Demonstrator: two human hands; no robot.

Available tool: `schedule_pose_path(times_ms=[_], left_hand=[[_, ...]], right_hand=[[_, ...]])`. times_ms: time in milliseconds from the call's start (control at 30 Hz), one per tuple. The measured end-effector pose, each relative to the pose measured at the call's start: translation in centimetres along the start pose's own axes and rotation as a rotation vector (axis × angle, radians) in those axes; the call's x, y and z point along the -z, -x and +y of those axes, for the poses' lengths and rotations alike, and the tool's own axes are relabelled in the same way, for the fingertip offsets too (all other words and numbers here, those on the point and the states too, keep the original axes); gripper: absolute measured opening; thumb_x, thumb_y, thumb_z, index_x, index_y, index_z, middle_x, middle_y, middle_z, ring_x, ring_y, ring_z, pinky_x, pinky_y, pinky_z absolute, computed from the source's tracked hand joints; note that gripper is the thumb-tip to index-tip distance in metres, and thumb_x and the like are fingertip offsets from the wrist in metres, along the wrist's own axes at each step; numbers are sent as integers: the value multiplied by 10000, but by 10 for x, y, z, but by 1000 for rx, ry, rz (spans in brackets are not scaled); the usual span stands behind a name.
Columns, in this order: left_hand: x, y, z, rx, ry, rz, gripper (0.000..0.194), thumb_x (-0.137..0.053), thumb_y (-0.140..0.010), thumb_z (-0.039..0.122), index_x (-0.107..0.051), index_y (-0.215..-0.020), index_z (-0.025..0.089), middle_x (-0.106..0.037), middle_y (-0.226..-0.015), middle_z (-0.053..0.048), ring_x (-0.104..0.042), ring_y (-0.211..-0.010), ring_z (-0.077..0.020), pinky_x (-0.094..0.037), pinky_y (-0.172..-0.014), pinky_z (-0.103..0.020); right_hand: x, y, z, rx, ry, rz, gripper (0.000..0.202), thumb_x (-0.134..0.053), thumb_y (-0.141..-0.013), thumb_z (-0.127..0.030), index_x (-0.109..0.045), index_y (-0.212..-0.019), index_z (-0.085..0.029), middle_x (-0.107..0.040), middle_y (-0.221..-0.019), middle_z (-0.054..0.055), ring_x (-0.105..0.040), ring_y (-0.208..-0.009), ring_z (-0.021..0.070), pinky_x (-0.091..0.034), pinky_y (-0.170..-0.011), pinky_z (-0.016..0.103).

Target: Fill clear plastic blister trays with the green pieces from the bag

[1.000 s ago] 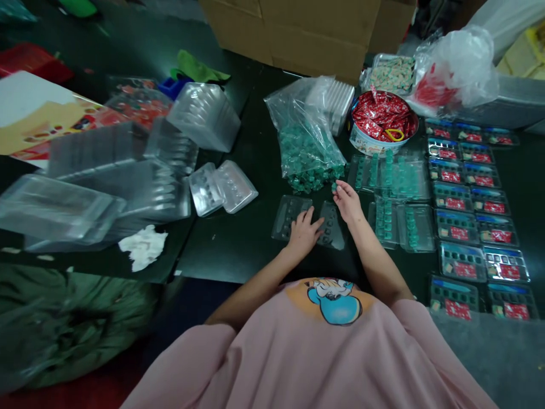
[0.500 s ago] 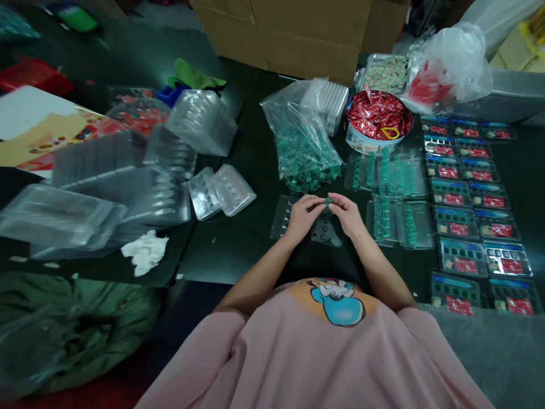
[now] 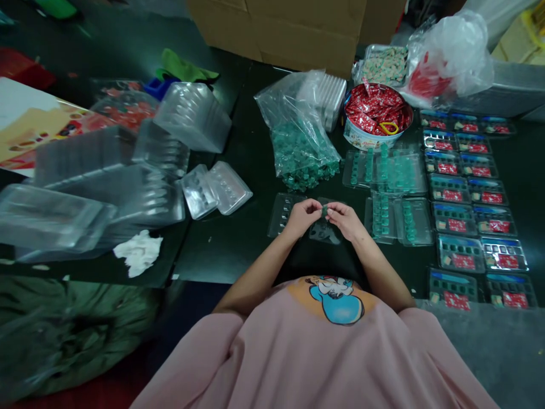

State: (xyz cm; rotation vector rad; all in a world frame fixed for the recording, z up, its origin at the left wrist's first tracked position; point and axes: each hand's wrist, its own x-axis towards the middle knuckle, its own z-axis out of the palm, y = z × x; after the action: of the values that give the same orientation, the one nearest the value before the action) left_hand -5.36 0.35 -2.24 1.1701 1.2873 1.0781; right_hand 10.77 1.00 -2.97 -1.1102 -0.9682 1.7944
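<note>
Between the fingertips of both hands is a small green plastic piece [image 3: 324,211], too small to make out in detail. My left hand [image 3: 303,216] pinches it from the left, and my right hand [image 3: 344,219] from the right. Under the hands lies a clear plastic tray [image 3: 324,233]. Another clear tray [image 3: 279,215] with moulded hollows rests beside my left hand. Beyond them, a clear bag [image 3: 298,136] spills a heap of similar green pieces [image 3: 307,177] onto the table. To the right of my right hand, clear trays [image 3: 419,218] hold rows of green pieces.
A round tin [image 3: 370,136] of red packets stands behind the trays. Filled trays [image 3: 457,218] with red packets line the right side. Stacked clear trays [image 3: 149,199] and crumpled white tissue [image 3: 139,252] lie on the left. A cardboard box [image 3: 289,34] stands at the back.
Both hands have shifted slightly down and left in view, still pinching the green piece, which now looks turned more upright. The whole view has shifted a little.
</note>
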Motion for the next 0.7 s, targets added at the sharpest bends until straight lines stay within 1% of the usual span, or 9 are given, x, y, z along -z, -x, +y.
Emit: schedule_pose_path(times_ms=[100,167,267,333,433,533,600,700], left_hand=[[-3,17,-7,32,-54,12,102,-636,-664,224,-640,-739,155,-607,-658,18,-533,-609,-104,-411,-607,-225],[-6,31,-12,47,-52,11,93,-638,-654,215,-627,-726,156,-619,-682,13,-553,-637,-110,-425,-633,-233],[-11,47,-18,83,43,16,118,-662,-641,232,-578,-686,163,-651,-764,-7,-596,-716,-127,-465,-706,-259],[-15,50,-20,102,132,39,146,-653,-640,247,-531,-665,170,-665,-804,-18,-614,-755,-140,-484,-730,-279],[-20,44,-19,73,200,76,145,-615,-647,242,-486,-663,178,-663,-824,-19,-616,-771,-138,-490,-748,-290],[-21,30,-15,60,224,67,141,-626,-650,235,-507,-699,177,-639,-795,-2,-593,-728,-115,-484,-726,-266],[-19,19,-11,111,266,18,153,-629,-655,216,-573,-793,178,-631,-777,9,-579,-682,-100,-473,-678,-239],[-12,-1,-5,190,306,-96,299,-626,-664,186,-662,-961,174,-650,-793,0,-590,-667,-96,-459,-635,-216]], right_hand=[[3,12,10,10,62,6,335,-802,-658,-449,-694,-845,-193,-641,-703,-17,-563,-629,98,-393,-564,215],[4,25,18,8,98,-4,298,-791,-677,-437,-667,-796,-193,-613,-668,-32,-536,-608,95,-388,-573,222],[2,41,30,30,134,0,268,-750,-728,-437,-631,-762,-199,-580,-666,-39,-502,-614,97,-395,-608,233],[-2,46,36,80,133,52,263,-711,-761,-451,-617,-763,-205,-570,-678,-36,-501,-636,106,-407,-636,243],[-8,44,39,157,105,146,257,-683,-771,-456,-590,-755,-216,-554,-657,-35,-502,-635,119,-421,-649,257],[-9,32,33,202,91,191,239,-682,-758,-427,-547,-752,-229,-525,-630,-50,-480,-588,113,-419,-627,258],[-7,22,25,222,105,212,234,-680,-749,-403,-519,-750,-233,-511,-629,-59,-462,-564,104,-407,-610,251],[1,3,13,250,184,251,209,-665,-747,-370,-512,-750,-229,-504,-626,-63,-455,-559,100,-380,-588,241]])
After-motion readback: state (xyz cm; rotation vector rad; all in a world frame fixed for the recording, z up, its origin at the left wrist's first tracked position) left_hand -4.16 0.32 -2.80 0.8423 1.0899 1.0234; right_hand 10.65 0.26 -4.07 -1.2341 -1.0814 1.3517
